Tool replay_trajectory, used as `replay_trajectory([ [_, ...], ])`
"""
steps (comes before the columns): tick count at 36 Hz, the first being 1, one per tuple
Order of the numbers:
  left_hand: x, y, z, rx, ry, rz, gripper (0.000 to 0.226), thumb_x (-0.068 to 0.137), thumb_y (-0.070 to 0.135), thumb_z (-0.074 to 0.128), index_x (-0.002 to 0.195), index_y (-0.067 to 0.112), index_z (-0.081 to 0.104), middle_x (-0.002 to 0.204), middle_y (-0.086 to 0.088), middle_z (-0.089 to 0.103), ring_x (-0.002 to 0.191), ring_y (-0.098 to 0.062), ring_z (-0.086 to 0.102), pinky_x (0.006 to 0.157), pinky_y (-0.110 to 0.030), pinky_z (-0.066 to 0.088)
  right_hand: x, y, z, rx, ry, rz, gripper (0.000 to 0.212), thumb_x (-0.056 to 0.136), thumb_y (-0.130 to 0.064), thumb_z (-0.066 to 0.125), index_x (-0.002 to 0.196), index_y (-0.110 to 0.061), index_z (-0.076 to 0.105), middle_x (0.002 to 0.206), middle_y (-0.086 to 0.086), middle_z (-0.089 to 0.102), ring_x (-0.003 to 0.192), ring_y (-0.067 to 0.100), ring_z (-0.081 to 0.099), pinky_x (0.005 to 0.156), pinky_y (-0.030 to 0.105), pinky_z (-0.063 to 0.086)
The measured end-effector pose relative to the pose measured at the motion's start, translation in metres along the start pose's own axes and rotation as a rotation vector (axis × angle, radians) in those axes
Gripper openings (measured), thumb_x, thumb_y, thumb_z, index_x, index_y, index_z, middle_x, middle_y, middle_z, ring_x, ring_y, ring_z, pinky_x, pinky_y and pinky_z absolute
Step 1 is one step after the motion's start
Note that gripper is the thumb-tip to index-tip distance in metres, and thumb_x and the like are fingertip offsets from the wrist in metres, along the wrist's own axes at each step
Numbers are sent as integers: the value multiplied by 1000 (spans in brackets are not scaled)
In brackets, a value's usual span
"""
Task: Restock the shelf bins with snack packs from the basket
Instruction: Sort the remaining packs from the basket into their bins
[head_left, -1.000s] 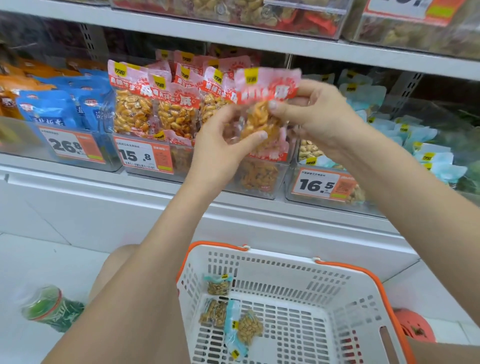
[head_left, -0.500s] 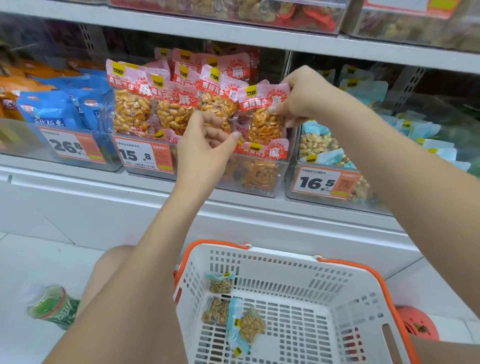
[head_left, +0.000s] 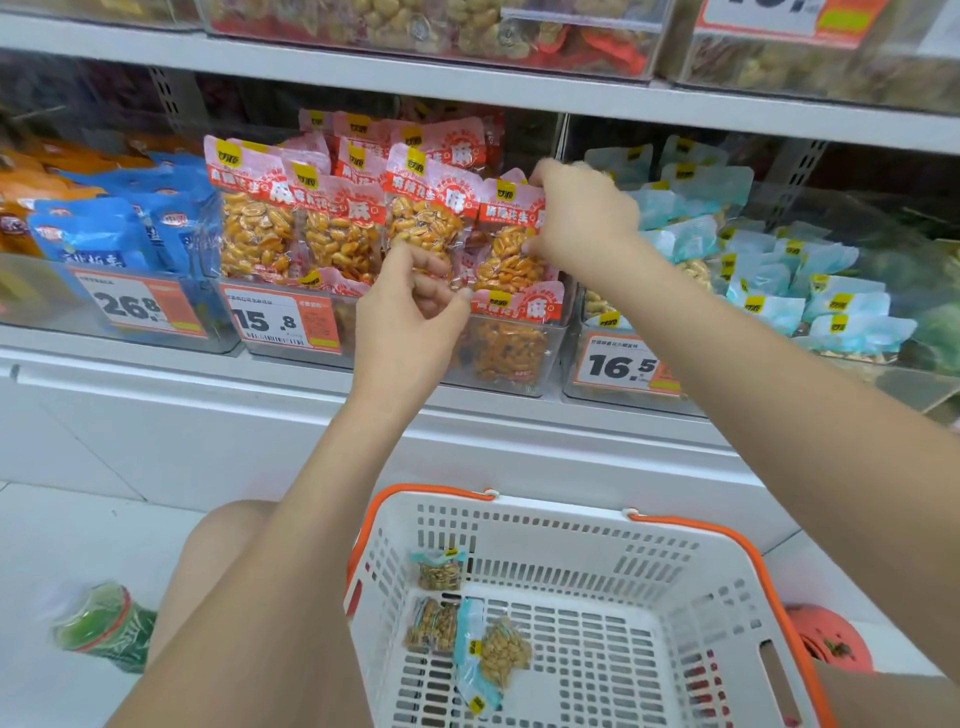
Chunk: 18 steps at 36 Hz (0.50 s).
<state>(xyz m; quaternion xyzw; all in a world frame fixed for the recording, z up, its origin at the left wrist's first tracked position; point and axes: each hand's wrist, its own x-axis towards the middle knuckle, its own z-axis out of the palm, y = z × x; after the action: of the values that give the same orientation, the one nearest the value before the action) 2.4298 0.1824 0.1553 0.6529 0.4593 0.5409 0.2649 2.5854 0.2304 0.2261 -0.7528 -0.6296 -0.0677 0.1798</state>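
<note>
Up at the middle clear bin (head_left: 511, 364), the right hand (head_left: 582, 218) is pinching the top right edge of a red-topped peanut pack (head_left: 511, 244), fingers curled round its seal, and the pack is standing upright at the right end of that bin's front row. The left hand (head_left: 410, 312) is hovering just in front of the same bin, fingers loosely curled with the tips near the pack's lower left corner; whether they are actually touching it cannot be told. More red-topped packs (head_left: 337, 228) of orange-coated nuts are standing upright to the left of the held one, filling that bin, which is wearing a 15.8 price tag (head_left: 283, 322). To the left of this bin, another bin is holding blue packs (head_left: 104, 234). To its right, the bin tagged 16.5 is holding pale blue packs (head_left: 779, 275). Below the middle bin, the white basket (head_left: 691, 597) with orange handles is sitting by the person's knee, carrying three small nut packs (head_left: 467, 634) with pale blue tops at its left side.
</note>
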Motion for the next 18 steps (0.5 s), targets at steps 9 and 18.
replay_trajectory([
  [9, 3, -4, 2, 17, -40, -14, 18, 84, 16, 67, 93, 18, 51, 64, 9, 58, 54, 4, 51, 57, -10, 38, -19, 20, 23, 0, -70, -160, 55, 80, -30, 77, 130, -27, 53, 133, 7, 52, 124, 29, 45, 93, 46, 42],
  [18, -10, -6, 9, 25, -53, -50, 17, 86, 14, 65, 92, 20, 51, 68, 4, 59, 57, 2, 51, 60, -13, 41, -20, 15, 16, 1, -37, -168, 40, 82, -23, 74, 117, -24, 55, 121, 1, 58, 116, 26, 52, 100, 50, 32],
])
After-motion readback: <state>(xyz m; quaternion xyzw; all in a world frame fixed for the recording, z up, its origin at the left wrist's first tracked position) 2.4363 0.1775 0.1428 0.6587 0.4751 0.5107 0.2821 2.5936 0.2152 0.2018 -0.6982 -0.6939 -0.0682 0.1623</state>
